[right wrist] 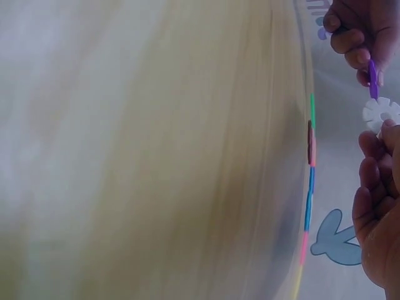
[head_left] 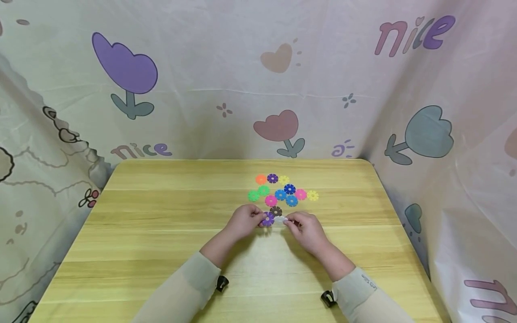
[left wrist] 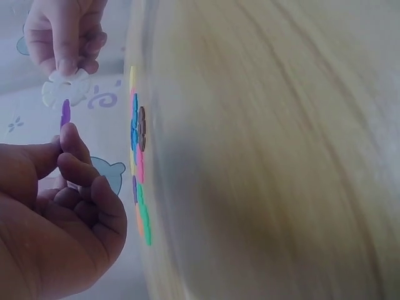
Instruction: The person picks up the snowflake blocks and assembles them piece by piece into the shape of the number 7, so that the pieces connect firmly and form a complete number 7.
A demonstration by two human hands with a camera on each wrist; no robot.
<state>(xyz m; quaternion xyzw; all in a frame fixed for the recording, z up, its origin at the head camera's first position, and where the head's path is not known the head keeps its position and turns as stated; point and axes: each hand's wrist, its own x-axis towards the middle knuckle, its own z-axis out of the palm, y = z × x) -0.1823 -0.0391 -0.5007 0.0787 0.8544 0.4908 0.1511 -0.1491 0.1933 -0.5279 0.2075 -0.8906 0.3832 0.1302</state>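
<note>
My left hand (head_left: 245, 220) pinches a purple notched plastic disc (head_left: 268, 219) between thumb and fingertips. In my right hand (head_left: 305, 228) a white notched disc (head_left: 280, 219) is pinched by its edge. Both hands are raised over the table, facing each other. The purple disc (left wrist: 65, 113) stands edge-on in the left wrist view, its tip right at the rim of the white disc (left wrist: 66, 89). In the right wrist view too, the purple disc (right wrist: 373, 80) meets the edge of the white disc (right wrist: 381, 114), the two planes crossing.
Just beyond the hands lies a brown disc (head_left: 276, 211). Behind it several flat discs are spread on the wooden table (head_left: 161, 233), among them a pink one (head_left: 271, 200), a blue one (head_left: 291, 200), a green one (head_left: 253, 195) and an orange one (head_left: 261, 179). A patterned curtain (head_left: 194, 67) surrounds the table.
</note>
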